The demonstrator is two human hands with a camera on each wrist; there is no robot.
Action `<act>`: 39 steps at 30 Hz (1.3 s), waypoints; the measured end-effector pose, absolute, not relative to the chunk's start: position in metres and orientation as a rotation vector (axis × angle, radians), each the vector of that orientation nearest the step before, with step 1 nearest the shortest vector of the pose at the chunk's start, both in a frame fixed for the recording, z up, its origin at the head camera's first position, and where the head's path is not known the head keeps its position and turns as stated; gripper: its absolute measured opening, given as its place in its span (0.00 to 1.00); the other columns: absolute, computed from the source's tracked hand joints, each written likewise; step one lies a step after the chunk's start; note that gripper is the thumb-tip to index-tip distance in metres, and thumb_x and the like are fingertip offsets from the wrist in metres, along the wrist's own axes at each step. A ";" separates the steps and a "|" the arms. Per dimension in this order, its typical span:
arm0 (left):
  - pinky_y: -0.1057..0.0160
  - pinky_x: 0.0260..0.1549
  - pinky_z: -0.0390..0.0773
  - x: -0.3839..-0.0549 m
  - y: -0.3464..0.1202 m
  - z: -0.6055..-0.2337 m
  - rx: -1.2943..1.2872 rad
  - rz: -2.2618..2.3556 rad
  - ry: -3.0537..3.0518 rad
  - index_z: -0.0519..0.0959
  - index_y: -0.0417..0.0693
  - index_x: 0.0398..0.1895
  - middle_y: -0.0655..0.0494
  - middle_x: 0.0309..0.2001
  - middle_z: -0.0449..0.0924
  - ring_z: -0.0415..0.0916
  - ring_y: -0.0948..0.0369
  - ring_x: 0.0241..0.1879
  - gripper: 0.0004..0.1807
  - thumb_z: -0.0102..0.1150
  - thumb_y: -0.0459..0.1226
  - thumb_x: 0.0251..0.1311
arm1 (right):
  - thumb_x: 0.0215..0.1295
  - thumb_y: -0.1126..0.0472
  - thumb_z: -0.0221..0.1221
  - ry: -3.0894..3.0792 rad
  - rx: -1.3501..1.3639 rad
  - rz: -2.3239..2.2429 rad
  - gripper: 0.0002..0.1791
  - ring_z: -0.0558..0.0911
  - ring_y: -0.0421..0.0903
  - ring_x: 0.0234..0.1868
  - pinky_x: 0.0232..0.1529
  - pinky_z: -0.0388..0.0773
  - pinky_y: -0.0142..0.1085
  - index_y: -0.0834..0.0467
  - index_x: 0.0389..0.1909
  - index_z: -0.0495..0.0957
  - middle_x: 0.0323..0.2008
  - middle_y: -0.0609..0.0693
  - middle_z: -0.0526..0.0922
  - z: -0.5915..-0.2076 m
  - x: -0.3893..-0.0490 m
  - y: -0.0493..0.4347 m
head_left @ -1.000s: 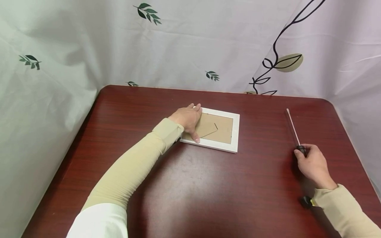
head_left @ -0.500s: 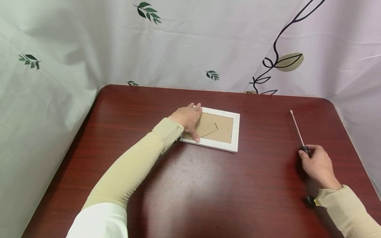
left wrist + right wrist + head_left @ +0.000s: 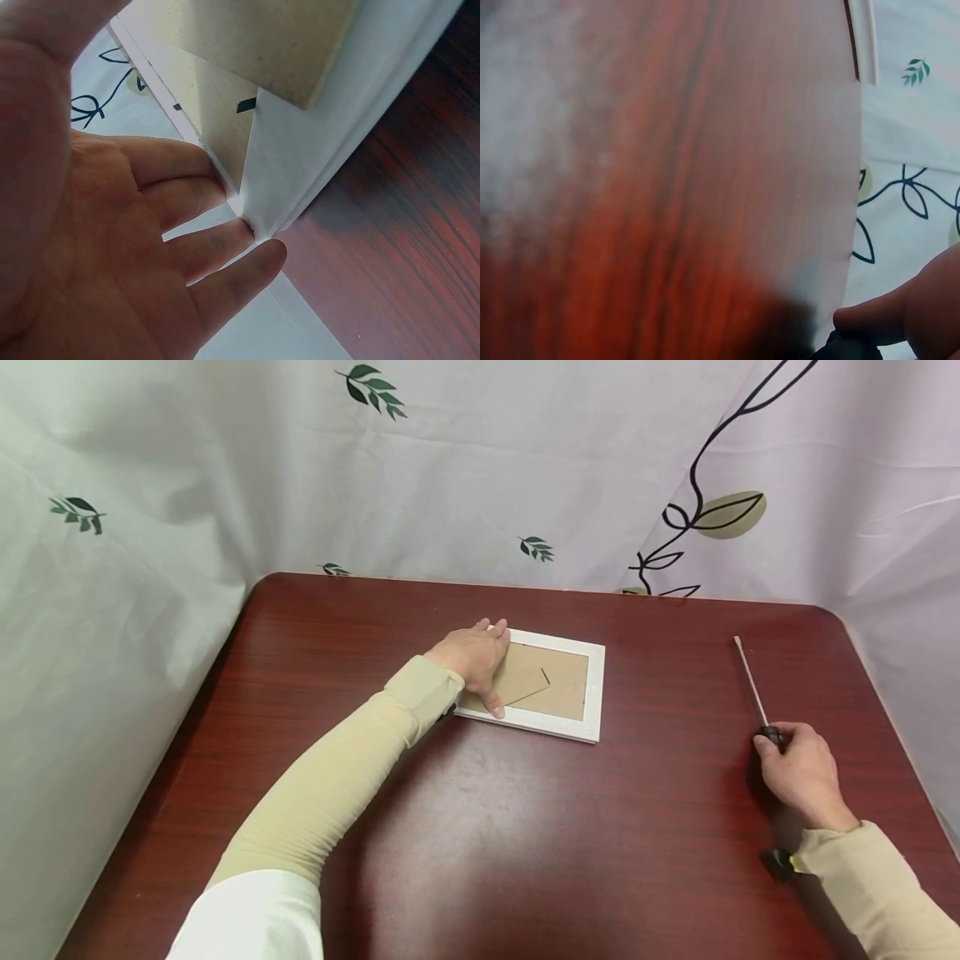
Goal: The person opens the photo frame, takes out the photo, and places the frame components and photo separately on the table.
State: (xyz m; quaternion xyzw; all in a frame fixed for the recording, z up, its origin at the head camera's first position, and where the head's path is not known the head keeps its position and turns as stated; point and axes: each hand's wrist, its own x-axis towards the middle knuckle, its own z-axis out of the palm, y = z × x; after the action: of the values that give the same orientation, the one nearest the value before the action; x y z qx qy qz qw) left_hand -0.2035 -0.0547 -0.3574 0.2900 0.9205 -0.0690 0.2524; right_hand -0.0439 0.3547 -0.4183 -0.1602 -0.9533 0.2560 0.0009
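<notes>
A white picture frame [image 3: 592,693] lies flat on the table with its tan backing board [image 3: 558,664] facing up. Across the frame's left end rests my left hand [image 3: 474,662], fingers spread, the thumb by the near edge. The left wrist view gives the same left hand [image 3: 112,247] with fairly straight fingers touching the frame [image 3: 300,142] near a corner. A flap [image 3: 277,45] stands slightly off the backing there. Over at the right, my right hand [image 3: 802,775] holds a screwdriver [image 3: 752,685] by its black handle, the thin shaft pointing away from me. Most of that handle is hidden.
The dark red wooden table [image 3: 420,835] has rounded far corners. Behind it and along both sides hangs a white leaf-print curtain [image 3: 442,468]. A black object [image 3: 778,863] sits at the right wrist by the sleeve.
My right hand has shifted a little to the right with the screwdriver, then nearly stopped. The left hand and the picture frame have stayed in place.
</notes>
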 end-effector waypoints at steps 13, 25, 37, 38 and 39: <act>0.54 0.76 0.45 -0.205 -0.054 -0.359 0.780 -0.174 2.498 0.43 0.36 0.80 0.43 0.80 0.34 0.37 0.45 0.79 0.76 0.75 0.67 0.37 | 0.70 0.64 0.55 -2.984 -0.464 0.768 0.17 0.75 0.71 0.44 0.41 0.69 0.55 0.77 0.48 0.73 0.42 0.75 0.76 -0.421 -0.046 0.359; 0.54 0.76 0.45 -0.204 -0.062 -0.363 0.802 -0.049 2.498 0.42 0.36 0.80 0.42 0.80 0.33 0.34 0.45 0.79 0.75 0.76 0.66 0.39 | 0.71 0.59 0.55 -2.997 -0.535 0.801 0.24 0.73 0.70 0.47 0.43 0.68 0.54 0.77 0.54 0.68 0.46 0.74 0.73 -0.419 -0.045 0.356; 0.53 0.76 0.40 -0.220 -0.081 -0.348 0.903 0.115 2.428 0.46 0.42 0.81 0.43 0.81 0.39 0.35 0.46 0.79 0.62 0.71 0.58 0.54 | 0.70 0.52 0.56 -2.991 -0.576 0.799 0.33 0.67 0.73 0.53 0.41 0.59 0.67 0.75 0.63 0.62 0.52 0.74 0.69 -0.416 -0.038 0.353; 0.53 0.76 0.42 -0.224 -0.085 -0.344 0.917 0.101 2.434 0.47 0.42 0.81 0.43 0.80 0.42 0.38 0.47 0.79 0.59 0.70 0.57 0.56 | 0.69 0.53 0.56 -2.982 -0.553 0.789 0.34 0.65 0.75 0.54 0.40 0.57 0.67 0.76 0.63 0.61 0.53 0.76 0.68 -0.415 -0.038 0.351; 0.53 0.76 0.45 -0.228 -0.087 -0.340 0.925 0.083 2.444 0.49 0.43 0.81 0.44 0.80 0.44 0.42 0.48 0.79 0.57 0.70 0.56 0.57 | 0.69 0.53 0.57 -2.966 -0.533 0.774 0.34 0.63 0.77 0.55 0.41 0.55 0.68 0.76 0.63 0.61 0.54 0.77 0.66 -0.414 -0.037 0.349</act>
State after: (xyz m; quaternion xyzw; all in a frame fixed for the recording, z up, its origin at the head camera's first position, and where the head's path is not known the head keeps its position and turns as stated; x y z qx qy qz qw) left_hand -0.2276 -0.0872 -0.3401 0.3416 0.9025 0.0305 0.2603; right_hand -0.0375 0.3490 -0.4144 -0.1714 -0.9531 0.2489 0.0153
